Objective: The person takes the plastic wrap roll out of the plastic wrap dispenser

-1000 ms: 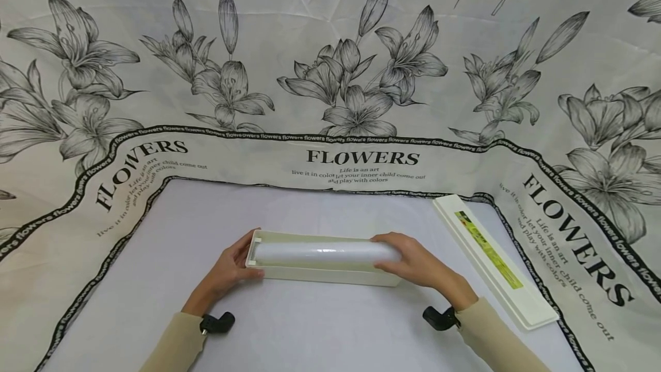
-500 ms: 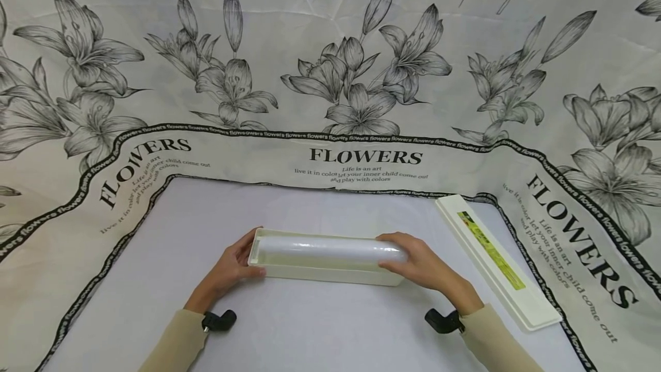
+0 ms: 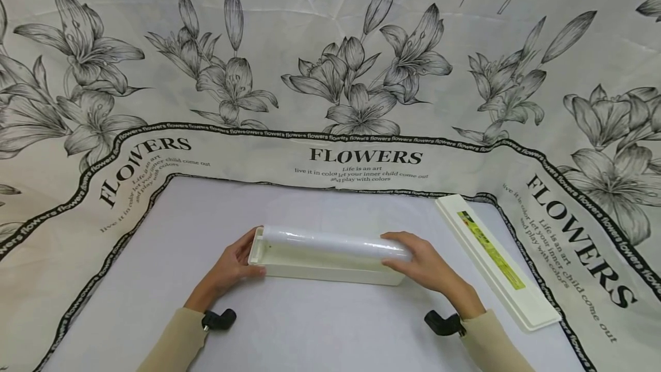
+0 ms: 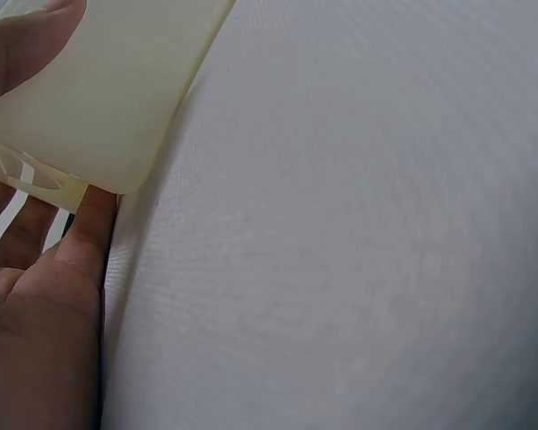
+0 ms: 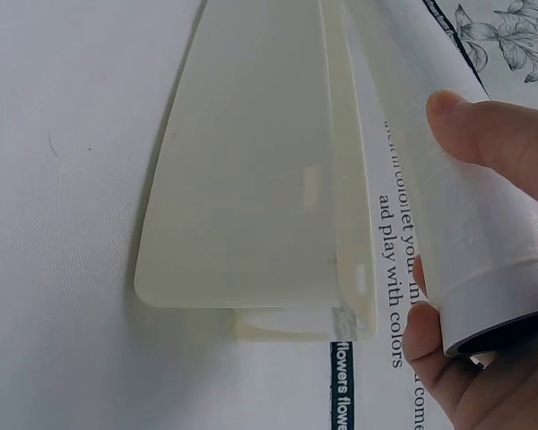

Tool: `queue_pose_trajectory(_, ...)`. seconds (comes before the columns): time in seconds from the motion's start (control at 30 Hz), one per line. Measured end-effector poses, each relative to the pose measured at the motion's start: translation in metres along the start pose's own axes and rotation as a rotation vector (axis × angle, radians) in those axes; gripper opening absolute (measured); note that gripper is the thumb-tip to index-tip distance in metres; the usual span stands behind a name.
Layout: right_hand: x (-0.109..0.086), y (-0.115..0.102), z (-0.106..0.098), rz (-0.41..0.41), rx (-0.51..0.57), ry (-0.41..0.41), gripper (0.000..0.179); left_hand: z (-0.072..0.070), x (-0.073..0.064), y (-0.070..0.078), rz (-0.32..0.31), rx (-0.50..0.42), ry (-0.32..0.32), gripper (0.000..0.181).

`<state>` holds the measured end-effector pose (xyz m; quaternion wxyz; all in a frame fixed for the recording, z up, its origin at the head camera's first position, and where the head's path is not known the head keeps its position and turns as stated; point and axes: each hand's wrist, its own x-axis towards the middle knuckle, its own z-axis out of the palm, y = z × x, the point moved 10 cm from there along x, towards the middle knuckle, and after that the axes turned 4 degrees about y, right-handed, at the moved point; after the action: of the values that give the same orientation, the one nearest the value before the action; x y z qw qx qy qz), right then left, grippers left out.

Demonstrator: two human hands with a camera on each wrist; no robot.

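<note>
Box was gripped at its left end by the left hand. Roll was held at its right end, over the box's far rim, by the right hand. Lid was seen apart.

Glossy white roll lengthwise over open cream box.

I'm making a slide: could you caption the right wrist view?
Right hand gripping a white roll near its end, pale box alongside, printed cloth behind.
</note>
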<state>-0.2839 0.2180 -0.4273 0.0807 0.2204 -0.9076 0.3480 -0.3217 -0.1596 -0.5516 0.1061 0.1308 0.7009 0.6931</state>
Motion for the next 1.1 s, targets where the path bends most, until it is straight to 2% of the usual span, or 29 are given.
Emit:
queue_pose_trajectory(0.47,-0.009,0.015,-0.006,0.079,0.000,0.066,0.048,0.001,0.001,0.001,-0.001,-0.010,-0.003,0.112)
queue_pose_trajectory(1.1,-0.021,0.031,-0.016,0.121,-0.014,0.124,0.049,0.002,0.000,0.000,-0.019,0.002,0.012,0.114)
